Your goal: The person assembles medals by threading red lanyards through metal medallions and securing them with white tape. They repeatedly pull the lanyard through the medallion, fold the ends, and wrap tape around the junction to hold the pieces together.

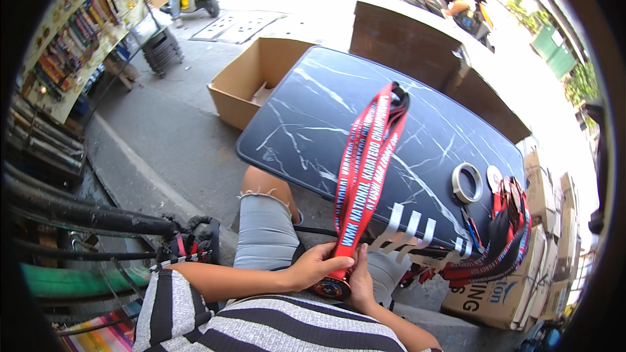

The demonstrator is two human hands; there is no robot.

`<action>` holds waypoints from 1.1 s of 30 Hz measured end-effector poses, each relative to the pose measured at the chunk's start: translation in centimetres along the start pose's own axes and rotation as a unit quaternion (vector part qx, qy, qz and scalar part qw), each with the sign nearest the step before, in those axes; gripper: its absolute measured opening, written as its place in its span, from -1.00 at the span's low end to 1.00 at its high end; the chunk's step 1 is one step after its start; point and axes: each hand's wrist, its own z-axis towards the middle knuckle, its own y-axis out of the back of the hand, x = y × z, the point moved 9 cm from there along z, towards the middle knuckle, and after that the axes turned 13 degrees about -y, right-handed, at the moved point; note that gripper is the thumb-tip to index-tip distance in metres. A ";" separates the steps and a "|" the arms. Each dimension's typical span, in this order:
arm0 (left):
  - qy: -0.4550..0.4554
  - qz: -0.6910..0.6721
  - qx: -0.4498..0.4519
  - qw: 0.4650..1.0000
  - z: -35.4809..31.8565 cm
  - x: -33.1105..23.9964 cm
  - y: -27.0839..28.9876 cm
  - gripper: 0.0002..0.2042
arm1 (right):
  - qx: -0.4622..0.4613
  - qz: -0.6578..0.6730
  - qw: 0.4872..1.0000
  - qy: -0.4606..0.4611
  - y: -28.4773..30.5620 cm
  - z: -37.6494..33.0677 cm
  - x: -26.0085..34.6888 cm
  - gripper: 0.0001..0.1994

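A bundle of red medal ribbons (365,163) with white and blue lettering stretches from my lap across the dark marbled table (293,101). Its far looped end rests on the tabletop. My left hand (318,266) pinches the near end of the ribbons, thumb on top. Against the other side of that end, my right hand (360,280) has its fingers closed around it. Below my fingers hangs a round dark medal (331,288) with a coloured centre, partly covered by the hands. White tape strips (412,227) stick out along the table's near edge.
On the table's right lie a tape roll (478,188), scissors (471,227) and a heap of medal ribbons (502,248) hanging over the edge. An open cardboard box (228,101) stands beyond left, a larger box (404,42) behind. Stacked cartons (495,300) stand right, bicycle parts (104,221) left.
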 end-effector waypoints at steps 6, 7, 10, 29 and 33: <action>0.055 0.015 -0.021 0.998 -0.7 0.4 0.7 -0.63 | 0.115 -0.062 0.990 -0.061 -2.5 -0.5 0.7 -0.11; 0.042 -0.003 -0.005 0.999 -0.7 0.2 0.4 -0.63 | 0.150 -0.073 0.984 -0.061 -3.0 -0.7 1.2 -0.09; 0.055 -0.031 0.012 0.998 -0.9 0.7 0.2 -0.63 | 0.183 -0.189 0.964 0.045 -3.9 -1.4 3.8 -0.21; -0.025 -0.028 0.173 0.984 0.5 0.1 -0.4 -0.71 | 0.174 -0.215 0.948 0.154 -6.2 -1.8 7.2 -0.70; 0.031 -0.099 0.126 0.987 0.2 1.2 -0.6 -0.71 | 0.167 -0.161 0.970 0.066 -5.3 -1.3 6.5 -0.69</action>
